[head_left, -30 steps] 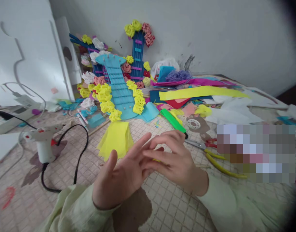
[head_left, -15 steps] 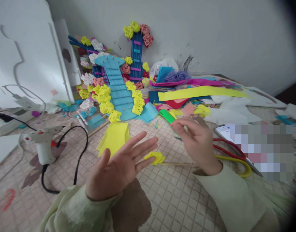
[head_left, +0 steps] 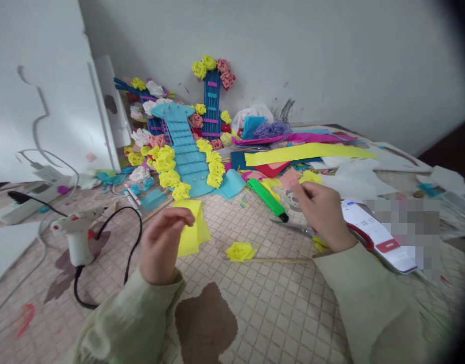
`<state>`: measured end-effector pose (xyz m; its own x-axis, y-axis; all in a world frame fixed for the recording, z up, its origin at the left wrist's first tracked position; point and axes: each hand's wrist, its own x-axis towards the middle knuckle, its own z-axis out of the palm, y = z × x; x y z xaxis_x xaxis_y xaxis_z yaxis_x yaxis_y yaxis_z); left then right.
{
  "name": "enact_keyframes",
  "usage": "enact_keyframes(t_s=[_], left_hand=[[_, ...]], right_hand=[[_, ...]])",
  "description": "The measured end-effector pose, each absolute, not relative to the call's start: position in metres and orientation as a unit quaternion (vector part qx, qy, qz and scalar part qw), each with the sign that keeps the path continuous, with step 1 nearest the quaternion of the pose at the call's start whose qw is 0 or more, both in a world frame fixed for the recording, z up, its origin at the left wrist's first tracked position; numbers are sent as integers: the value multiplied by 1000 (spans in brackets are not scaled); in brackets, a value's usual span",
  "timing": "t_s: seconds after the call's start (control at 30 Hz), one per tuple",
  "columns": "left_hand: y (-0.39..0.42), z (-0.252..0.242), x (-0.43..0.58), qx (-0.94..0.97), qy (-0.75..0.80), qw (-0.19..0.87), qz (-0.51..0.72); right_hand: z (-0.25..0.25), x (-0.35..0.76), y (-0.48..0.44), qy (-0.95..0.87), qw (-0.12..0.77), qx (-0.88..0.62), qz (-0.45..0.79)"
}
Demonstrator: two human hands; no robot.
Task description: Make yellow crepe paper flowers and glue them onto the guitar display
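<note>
My left hand (head_left: pixel 162 245) is raised beside a yellow crepe paper piece (head_left: pixel 192 235), its fingers loosely curled and nothing visible in them. On the right, my right hand (head_left: pixel 325 215) is closed, thumb and fingertips pinched together near a tape roll (head_left: pixel 293 199); whatever they hold, if anything, is hidden. Between the hands lies a yellow paper flower (head_left: pixel 240 251) on a thin wooden stick (head_left: pixel 280 261). A green utility knife (head_left: pixel 266 198) rests behind it. Scissors (head_left: pixel 293 226) lie partly under my right hand, with a red handle (head_left: pixel 361 236) showing.
A white glue gun (head_left: pixel 79 240) with a black cord stands at left. Flower-trimmed paper guitars, including a light blue one (head_left: pixel 187 151), lean at the back. Yellow strip paper (head_left: pixel 312 153) lies at the back right. A phone (head_left: pixel 380 235) lies at right.
My left hand has drawn back left, its spread fingers now curled. My right hand has shifted slightly right, still pinched, uncovering the knife's end and the scissor blades. The view has tilted.
</note>
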<state>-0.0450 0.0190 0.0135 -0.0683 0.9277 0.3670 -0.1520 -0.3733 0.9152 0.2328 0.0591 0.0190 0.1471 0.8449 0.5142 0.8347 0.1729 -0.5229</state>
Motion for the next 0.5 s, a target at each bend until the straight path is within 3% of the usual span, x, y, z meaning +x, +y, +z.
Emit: enact_keyframes(t_s=[0.1, 0.2, 0.3, 0.4, 0.5], left_hand=[[14, -3, -28, 714, 441, 324, 437], [11, -17, -10, 773, 455, 308, 318], [14, -22, -1, 751, 459, 357, 313], [19, -22, -1, 711, 480, 383, 343], [25, -19, -6, 656, 502, 417, 379]], right_hand=[[16, 225, 60, -709, 374, -594, 74], [13, 216, 55, -762, 347, -515, 183], [12, 210, 44, -814, 223, -451, 289], [9, 204, 36, -844, 113, -429, 302], [7, 201, 34, -862, 85, -413, 280]])
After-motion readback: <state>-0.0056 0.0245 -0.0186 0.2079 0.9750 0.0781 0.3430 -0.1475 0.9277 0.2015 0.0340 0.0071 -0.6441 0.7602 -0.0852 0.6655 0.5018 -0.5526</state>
